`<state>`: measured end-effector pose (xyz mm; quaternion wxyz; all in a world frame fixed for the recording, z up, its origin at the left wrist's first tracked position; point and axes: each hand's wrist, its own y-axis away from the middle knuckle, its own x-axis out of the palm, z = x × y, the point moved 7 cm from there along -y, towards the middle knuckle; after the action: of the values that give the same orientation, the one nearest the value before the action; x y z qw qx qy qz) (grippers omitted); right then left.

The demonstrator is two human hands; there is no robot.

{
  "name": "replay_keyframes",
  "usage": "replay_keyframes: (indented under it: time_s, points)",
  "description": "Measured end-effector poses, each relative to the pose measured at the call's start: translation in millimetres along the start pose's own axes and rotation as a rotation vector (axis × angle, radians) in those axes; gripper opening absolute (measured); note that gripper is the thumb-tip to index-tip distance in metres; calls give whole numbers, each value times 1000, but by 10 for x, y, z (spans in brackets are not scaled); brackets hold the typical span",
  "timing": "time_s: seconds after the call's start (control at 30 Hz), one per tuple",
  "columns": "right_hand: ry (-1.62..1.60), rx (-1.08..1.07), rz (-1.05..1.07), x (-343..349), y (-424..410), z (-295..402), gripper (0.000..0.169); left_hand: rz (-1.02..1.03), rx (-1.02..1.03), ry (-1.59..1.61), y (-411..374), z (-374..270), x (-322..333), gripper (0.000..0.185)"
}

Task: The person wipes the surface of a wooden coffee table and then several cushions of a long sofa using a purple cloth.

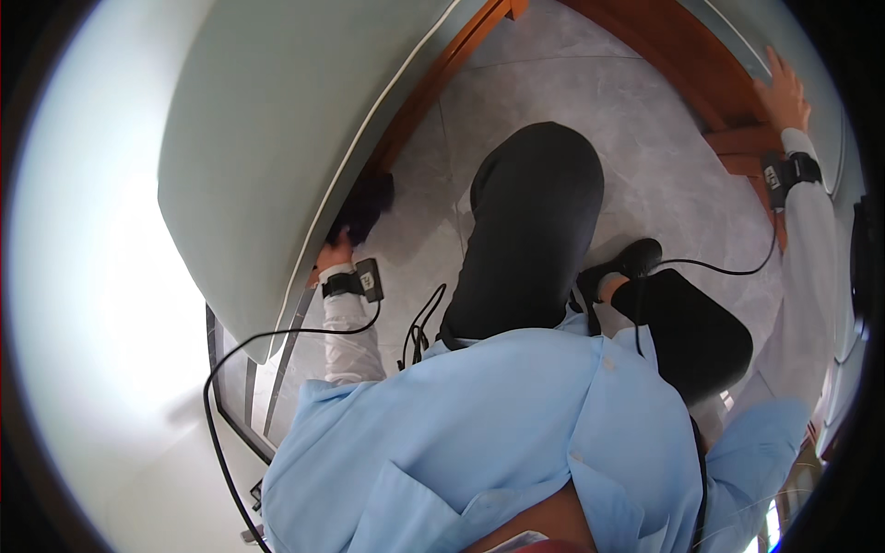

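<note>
At the left, low beside the wooden frame under a pale green-grey padded surface (276, 138), my left hand (335, 250) grips a dark cloth (366, 204). The surface's edge with its white piping overhangs close to that hand, and part of the fingers is hidden. My right hand (785, 97) is raised at the far right, its fingers spread and resting on another pale green-grey surface (823, 83) above a reddish-brown wooden frame (733, 90). It holds nothing that I can see. Each wrist bears a strapped black device with a cable.
Grey marble-look floor tiles (518, 90) lie between the two wooden frames. My bent legs in black trousers (532, 228) take up the middle, with a black shoe (639, 257) behind. Black cables (418, 332) hang near my left side. A bright white wall stands at the left.
</note>
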<state>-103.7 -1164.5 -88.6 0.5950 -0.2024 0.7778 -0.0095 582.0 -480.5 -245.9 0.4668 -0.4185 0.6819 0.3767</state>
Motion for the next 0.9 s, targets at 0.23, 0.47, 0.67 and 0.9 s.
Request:
replay_keyframes:
  time_s: [0.23, 0.47, 0.67, 0.9]
  points:
    - [-363, -396, 26, -1780, 1460, 992, 43, 428, -464, 1875, -601, -451, 671, 41]
    - [-428, -73, 286, -1507, 2680, -96, 43, 325, -499, 1867, -91, -2083, 675, 38]
    - [-614, -24, 334, -1498, 3478, -446, 36, 330, -572, 2018, -361, 351, 747, 28]
    - [-729, 233, 252, -1456, 4037, -519, 28, -148, 120, 213, 493, 1641, -291, 51]
